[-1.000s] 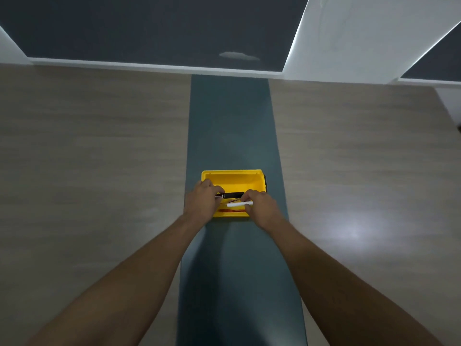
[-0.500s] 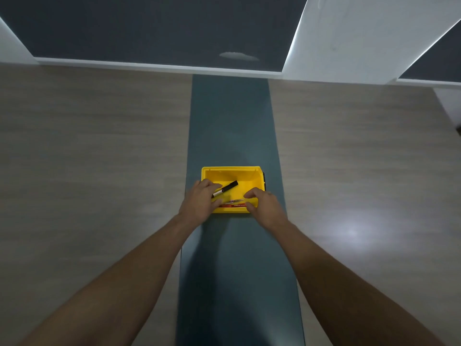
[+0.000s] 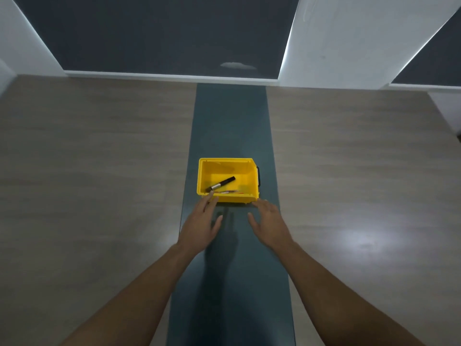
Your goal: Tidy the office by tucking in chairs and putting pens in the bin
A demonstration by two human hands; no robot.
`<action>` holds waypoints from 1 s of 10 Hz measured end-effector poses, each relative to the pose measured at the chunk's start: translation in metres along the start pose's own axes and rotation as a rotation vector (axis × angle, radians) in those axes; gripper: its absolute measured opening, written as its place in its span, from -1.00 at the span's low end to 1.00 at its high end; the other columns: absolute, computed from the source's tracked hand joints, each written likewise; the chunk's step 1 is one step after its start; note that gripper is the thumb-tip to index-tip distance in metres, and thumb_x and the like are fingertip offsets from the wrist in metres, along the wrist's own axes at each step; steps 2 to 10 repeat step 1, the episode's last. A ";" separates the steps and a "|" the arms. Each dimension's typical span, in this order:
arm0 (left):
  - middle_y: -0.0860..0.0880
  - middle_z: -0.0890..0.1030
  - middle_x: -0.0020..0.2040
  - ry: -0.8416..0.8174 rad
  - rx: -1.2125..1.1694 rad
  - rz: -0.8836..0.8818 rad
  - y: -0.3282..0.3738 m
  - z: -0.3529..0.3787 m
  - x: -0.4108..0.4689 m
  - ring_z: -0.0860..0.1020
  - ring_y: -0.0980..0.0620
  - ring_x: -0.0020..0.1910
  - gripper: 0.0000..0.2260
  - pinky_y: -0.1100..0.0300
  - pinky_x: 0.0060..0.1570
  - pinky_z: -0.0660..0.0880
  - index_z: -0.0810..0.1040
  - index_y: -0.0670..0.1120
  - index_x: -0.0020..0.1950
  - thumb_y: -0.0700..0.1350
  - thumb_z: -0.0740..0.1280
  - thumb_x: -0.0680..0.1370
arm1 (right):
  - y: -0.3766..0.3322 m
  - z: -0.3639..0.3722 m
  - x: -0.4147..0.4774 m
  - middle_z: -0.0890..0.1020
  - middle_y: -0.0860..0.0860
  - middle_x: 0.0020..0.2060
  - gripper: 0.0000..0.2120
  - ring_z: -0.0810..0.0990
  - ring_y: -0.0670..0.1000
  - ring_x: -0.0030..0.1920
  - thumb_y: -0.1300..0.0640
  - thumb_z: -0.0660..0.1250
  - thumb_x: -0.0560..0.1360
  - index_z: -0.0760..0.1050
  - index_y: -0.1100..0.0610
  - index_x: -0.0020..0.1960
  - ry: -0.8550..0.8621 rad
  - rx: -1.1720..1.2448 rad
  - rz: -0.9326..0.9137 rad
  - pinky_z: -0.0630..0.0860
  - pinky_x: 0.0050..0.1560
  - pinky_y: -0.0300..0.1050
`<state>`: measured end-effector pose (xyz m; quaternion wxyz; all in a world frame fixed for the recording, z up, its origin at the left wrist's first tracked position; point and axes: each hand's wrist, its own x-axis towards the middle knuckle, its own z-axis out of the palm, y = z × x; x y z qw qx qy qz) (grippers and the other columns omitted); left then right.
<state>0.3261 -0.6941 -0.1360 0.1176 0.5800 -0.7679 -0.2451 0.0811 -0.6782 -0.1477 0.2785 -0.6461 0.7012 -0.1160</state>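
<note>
Pens lie in one yellow bin point(image 3: 251, 177) on the table's dark centre strip point(image 3: 232, 126). Nearest, two empty hands hover spread: the left hand point(image 3: 202, 224) with fingertips at the bin's near left corner, the right hand point(image 3: 269, 224) just short of it. Inside: one black marker point(image 3: 220, 184), plus thinner pens point(image 3: 228, 192), too blurred to count.

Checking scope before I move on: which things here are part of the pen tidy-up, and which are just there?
Job: yellow bin; black marker inside it; thin red pens along its near wall.

Just there: wooden table; dark centre strip; dark wall panel.
</note>
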 end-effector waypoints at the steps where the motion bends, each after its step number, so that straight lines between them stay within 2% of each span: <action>1: -0.12 0.17 0.74 0.007 0.019 -0.021 0.003 0.028 -0.027 0.23 -0.14 0.70 -0.40 -0.08 0.60 0.37 0.22 -0.14 0.72 0.07 0.26 0.73 | 0.017 0.021 -0.024 0.24 0.10 0.69 -0.40 0.15 0.15 0.70 -0.17 0.17 0.72 0.28 0.12 0.66 -0.089 -0.063 0.031 0.25 0.63 0.20; 10: -0.12 0.17 0.74 0.007 0.019 -0.021 0.003 0.028 -0.027 0.23 -0.14 0.70 -0.40 -0.08 0.60 0.37 0.22 -0.14 0.72 0.07 0.26 0.73 | 0.017 0.021 -0.024 0.24 0.10 0.69 -0.40 0.15 0.15 0.70 -0.17 0.17 0.72 0.28 0.12 0.66 -0.089 -0.063 0.031 0.25 0.63 0.20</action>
